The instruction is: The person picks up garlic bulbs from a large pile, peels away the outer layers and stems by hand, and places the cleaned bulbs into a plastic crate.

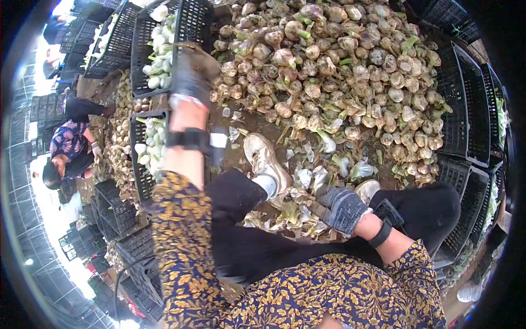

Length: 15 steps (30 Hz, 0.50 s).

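Your gloved left hand (193, 71) stretches out over the black plastic crate of peeled white garlic (159, 44), its grip unclear. Your grey-gloved right hand (341, 207) rests loosely curled, holding nothing, beside the earthy heap of unpeeled garlic bulbs (329, 71) on the dirt floor (257, 123).

both hands wear dark grey knit work gloves, the left hand (193, 71) and the right hand (342, 208), with a black strap at each wrist; sleeves are navy with a gold floral print, trousers black, socks white, shoes pale
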Motion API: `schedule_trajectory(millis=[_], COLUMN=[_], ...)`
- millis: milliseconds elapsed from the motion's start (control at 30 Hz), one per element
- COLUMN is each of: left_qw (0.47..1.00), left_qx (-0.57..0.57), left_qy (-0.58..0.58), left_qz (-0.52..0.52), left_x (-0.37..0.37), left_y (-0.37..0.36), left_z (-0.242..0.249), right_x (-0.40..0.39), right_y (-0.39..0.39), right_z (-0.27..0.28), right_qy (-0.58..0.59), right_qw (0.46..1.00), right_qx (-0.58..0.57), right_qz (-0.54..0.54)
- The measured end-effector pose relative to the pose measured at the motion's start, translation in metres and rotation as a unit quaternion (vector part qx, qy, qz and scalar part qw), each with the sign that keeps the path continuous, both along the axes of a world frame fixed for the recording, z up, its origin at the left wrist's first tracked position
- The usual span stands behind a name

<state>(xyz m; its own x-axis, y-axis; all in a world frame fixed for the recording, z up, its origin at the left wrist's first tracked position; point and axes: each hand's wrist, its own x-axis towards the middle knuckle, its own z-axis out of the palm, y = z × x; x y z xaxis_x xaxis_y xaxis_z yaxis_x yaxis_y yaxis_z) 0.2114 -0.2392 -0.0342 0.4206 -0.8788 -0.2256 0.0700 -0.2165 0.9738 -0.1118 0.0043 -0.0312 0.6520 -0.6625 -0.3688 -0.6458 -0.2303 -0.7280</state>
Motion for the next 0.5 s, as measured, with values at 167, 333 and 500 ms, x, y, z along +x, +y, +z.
schedule_trajectory(millis=[167, 333, 500], left_qw=[0.904, 0.884, 0.633], left_qx=[0.22, 0.391, 0.376], left_qy=[-0.367, -0.254, -0.553], left_qz=[0.004, -0.023, -0.389], left_x=[-0.078, -0.087, -0.069], left_y=[0.07, 0.077, 0.067], left_z=[-0.118, -0.187, -0.221], right_x=[0.001, -0.004, -0.01], right_y=[-0.012, -0.011, -0.01], right_z=[0.015, 0.013, 0.007], right_qy=[-0.029, -0.003, 0.041], right_qw=[0.997, 0.996, 0.996], right_qx=[0.054, 0.036, 0.071], right_qz=[-0.053, -0.085, -0.038])
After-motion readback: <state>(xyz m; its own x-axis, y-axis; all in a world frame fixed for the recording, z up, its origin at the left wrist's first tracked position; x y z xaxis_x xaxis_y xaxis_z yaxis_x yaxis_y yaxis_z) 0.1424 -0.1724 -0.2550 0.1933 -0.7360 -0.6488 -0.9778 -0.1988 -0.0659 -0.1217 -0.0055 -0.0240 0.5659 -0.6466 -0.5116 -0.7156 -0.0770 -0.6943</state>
